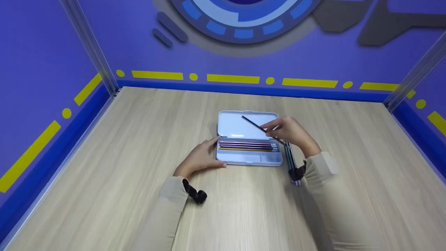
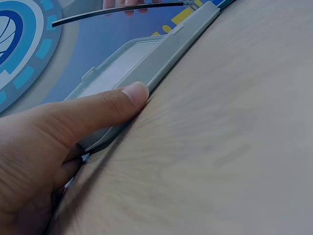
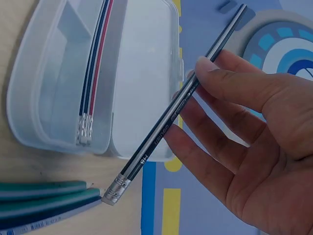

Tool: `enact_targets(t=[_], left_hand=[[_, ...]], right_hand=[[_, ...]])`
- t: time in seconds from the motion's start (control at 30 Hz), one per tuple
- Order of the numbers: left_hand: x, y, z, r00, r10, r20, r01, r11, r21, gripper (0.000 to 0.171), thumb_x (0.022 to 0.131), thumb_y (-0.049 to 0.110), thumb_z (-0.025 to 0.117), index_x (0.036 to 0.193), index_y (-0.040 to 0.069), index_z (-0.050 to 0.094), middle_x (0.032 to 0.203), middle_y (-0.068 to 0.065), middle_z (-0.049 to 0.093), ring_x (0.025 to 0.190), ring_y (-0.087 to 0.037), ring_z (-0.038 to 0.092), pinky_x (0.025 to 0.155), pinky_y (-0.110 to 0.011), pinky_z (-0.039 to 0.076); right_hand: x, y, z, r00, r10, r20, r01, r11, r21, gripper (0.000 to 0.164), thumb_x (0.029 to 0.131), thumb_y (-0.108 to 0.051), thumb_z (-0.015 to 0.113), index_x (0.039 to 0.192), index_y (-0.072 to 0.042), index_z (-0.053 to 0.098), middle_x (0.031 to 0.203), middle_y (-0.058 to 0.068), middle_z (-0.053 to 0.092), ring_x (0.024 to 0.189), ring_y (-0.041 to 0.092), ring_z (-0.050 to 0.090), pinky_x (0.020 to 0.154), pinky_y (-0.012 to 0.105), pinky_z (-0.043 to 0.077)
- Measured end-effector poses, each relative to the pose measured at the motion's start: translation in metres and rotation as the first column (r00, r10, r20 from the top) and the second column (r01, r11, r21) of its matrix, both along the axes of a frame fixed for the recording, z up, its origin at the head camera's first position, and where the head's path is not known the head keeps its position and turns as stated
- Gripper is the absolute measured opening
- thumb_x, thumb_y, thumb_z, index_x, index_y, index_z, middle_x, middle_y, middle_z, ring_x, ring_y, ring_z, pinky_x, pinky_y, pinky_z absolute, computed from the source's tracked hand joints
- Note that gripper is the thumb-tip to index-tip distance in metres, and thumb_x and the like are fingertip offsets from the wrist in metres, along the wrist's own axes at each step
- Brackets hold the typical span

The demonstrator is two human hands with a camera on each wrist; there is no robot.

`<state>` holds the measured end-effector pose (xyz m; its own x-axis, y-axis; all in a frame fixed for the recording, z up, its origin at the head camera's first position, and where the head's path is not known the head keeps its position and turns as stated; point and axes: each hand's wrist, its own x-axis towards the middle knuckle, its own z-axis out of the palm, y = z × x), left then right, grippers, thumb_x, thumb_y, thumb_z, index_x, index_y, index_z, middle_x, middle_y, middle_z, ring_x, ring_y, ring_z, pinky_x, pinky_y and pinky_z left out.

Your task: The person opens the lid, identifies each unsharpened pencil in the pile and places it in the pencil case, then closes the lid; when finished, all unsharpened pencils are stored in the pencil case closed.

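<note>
An open white pencil case [image 1: 249,123] lies on the table with its lid folded back. Several pencils [image 1: 247,146] lie side by side in its long compartment. My left hand [image 1: 200,158] grips the case's left end, thumb along the front wall and fingers at the far side; the fingertips are partly hidden in the left wrist view. Above the case, my right hand [image 1: 289,131] pinches a dark striped pencil [image 3: 164,115] between thumb and fingers. The pencil is tilted, its metal-banded eraser end low at the right.
More pencils [image 1: 290,158] lie on the table right of the case, partly under my right wrist; green and blue ones [image 3: 44,205] show in the right wrist view. The wooden table [image 1: 139,132] meets blue printed walls [image 1: 223,59] at the back and sides.
</note>
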<state>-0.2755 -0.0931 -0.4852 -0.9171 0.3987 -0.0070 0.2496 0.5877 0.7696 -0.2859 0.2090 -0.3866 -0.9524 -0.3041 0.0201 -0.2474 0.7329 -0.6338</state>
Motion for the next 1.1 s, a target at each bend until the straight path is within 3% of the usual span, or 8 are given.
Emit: enact_targets(t=[0.2,0.77,1.1], left_hand=[[-0.001,0.0,-0.001,0.999,-0.007,-0.035,0.007,1.0,0.001,0.104,0.062,0.04,0.089,0.15,0.019,0.036,0.148,-0.017,0.043,0.137,-0.032,0.039,0.115,-0.044,0.03],[0.001,0.0,0.002,1.0,-0.001,-0.009,0.001,1.0,0.008,0.105,0.062,0.041,0.089,0.15,0.019,0.036,0.15,-0.017,0.04,0.139,-0.032,0.036,0.116,-0.046,0.028],[-0.001,0.0,0.0,1.0,0.005,-0.005,-0.005,1.0,-0.001,0.105,0.062,0.042,0.089,0.15,0.022,0.036,0.149,-0.017,0.04,0.138,-0.03,0.037,0.115,-0.044,0.03]], right_hand=[[-0.002,-0.016,-0.001,0.999,0.042,0.015,-0.042,0.999,0.0,0.027,0.084,0.0,0.069,0.109,-0.01,0.075,0.1,0.013,0.073,0.079,0.021,0.064,0.067,0.03,0.056],[-0.007,-0.042,-0.011,0.993,0.116,0.003,-0.116,0.991,0.073,0.026,0.085,0.002,0.068,0.105,-0.013,0.077,0.103,0.008,0.074,0.095,0.021,0.067,0.087,0.042,0.055],[-0.009,-0.051,-0.02,0.994,0.106,0.004,-0.105,0.987,0.12,0.03,0.084,0.007,0.065,0.103,-0.013,0.077,0.105,0.008,0.074,0.101,0.021,0.066,0.092,0.043,0.053]])
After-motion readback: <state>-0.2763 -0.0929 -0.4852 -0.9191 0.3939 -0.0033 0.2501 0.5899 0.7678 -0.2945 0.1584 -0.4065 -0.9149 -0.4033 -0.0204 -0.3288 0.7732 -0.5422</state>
